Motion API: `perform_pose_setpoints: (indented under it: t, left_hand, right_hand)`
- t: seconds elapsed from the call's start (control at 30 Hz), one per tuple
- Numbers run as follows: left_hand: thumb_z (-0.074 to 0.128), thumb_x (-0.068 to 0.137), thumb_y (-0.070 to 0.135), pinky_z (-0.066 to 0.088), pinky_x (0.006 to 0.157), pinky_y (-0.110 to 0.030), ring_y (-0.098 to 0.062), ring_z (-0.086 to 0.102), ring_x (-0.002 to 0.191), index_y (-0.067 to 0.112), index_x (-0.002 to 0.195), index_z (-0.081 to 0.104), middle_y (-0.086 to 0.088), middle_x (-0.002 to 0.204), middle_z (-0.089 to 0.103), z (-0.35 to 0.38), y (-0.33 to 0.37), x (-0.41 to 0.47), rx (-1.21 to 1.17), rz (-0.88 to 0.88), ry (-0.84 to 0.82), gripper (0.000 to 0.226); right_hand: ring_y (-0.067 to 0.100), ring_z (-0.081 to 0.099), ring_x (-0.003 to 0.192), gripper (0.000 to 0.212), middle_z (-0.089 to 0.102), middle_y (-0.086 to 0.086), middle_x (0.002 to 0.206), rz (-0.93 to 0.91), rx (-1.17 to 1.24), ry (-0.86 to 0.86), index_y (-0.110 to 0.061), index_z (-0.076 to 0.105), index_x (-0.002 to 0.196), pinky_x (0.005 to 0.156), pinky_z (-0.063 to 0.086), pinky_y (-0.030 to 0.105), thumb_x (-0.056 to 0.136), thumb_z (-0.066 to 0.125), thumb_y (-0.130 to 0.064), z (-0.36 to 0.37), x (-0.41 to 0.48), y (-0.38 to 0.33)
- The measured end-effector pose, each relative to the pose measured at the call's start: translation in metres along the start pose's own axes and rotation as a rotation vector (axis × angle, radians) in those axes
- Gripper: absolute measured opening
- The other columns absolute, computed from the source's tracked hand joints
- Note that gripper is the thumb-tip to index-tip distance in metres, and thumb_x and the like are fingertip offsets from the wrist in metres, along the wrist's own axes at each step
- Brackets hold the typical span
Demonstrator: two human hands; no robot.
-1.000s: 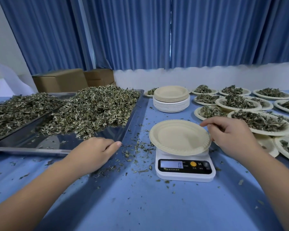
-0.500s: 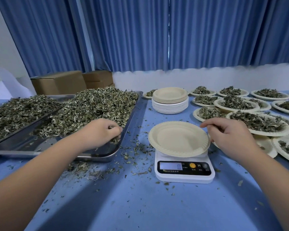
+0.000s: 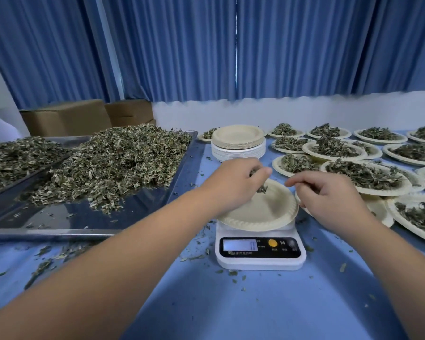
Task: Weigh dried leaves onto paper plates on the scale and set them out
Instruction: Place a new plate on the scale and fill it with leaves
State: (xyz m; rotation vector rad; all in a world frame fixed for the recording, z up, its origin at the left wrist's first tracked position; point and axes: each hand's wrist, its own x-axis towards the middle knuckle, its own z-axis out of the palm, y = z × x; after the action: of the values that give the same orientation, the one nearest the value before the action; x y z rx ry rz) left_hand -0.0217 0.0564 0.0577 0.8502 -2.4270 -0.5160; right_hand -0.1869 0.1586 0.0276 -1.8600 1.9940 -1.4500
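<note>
On the left hand [image 3: 233,179] I see fingers clenched round a clump of dried leaves [image 3: 261,189] over the paper plate [image 3: 260,213]; the right hand [image 3: 329,192] curls at its right rim, grasp unclear to me; the plate sits on the scale [image 3: 260,252]; the heaped tray [image 3: 84,218] lies left.

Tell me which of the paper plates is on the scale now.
The beige paper plate on the white digital scale, below the left hand pinching dried leaves; the others lie on the blue table.

Perhaps a leaf-sorting workroom; scale [image 3: 260,251], filled plates [image 3: 334,148]
</note>
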Motion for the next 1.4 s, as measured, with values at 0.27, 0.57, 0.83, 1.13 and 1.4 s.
perform_pose_setpoints:
  t: [0.27,0.57,0.83,1.13,1.4]
  left_hand:
    - [0.028,0.097,0.059,0.034,0.088,-0.026,-0.007,0.047,0.112,0.03,0.125,0.055,0.005,0.128,0.054,-0.002,-0.019,0.011,-0.051,0.052,-0.077,0.049]
    - [0.041,0.089,0.0,0.039,0.061,-0.026,-0.026,0.057,0.076,0.013,0.123,0.063,-0.017,0.13,0.055,-0.068,-0.139,0.036,0.331,-0.412,0.114,0.042]
    - [0.051,0.094,0.011,0.05,0.082,-0.034,-0.03,0.058,0.114,0.024,0.146,0.038,-0.012,0.14,0.05,-0.066,-0.181,0.026,0.327,-0.574,-0.357,0.055]
    - [0.063,0.083,0.002,0.05,0.095,-0.042,-0.028,0.058,0.109,0.017,0.136,0.05,-0.01,0.128,0.057,-0.087,-0.162,0.036,0.392,-0.559,-0.437,0.056]
    - [0.053,0.088,-0.003,0.055,0.083,-0.046,-0.038,0.055,0.117,0.022,0.144,0.038,-0.017,0.123,0.057,-0.084,-0.157,0.025,0.177,-0.731,-0.593,0.063]
  right_hand:
    - [0.008,0.038,0.036,0.04,0.06,0.013,0.055,-0.009,-0.032,0.026,-0.043,0.066,0.076,0.037,0.029,0.013,0.09,0.055,-0.007,0.002,0.004,0.006]
    - [0.009,0.036,0.037,0.039,0.06,0.017,0.057,0.003,-0.019,0.022,-0.042,0.066,0.078,0.039,0.031,0.018,0.091,0.053,-0.008,0.001,0.007,0.007]
    - [0.008,0.038,0.038,0.037,0.056,0.011,0.054,0.007,-0.027,0.023,-0.038,0.07,0.079,0.04,0.031,0.014,0.089,0.054,-0.006,0.001,0.008,0.01]
    - [0.006,0.037,0.036,0.036,0.058,0.012,0.055,0.019,-0.02,0.015,-0.037,0.07,0.08,0.039,0.031,0.012,0.09,0.053,-0.006,0.0,0.006,0.008]
    - [0.007,0.035,0.035,0.037,0.058,0.013,0.055,0.023,-0.013,0.012,-0.036,0.07,0.079,0.037,0.028,0.013,0.091,0.053,-0.006,-0.001,0.005,0.007]
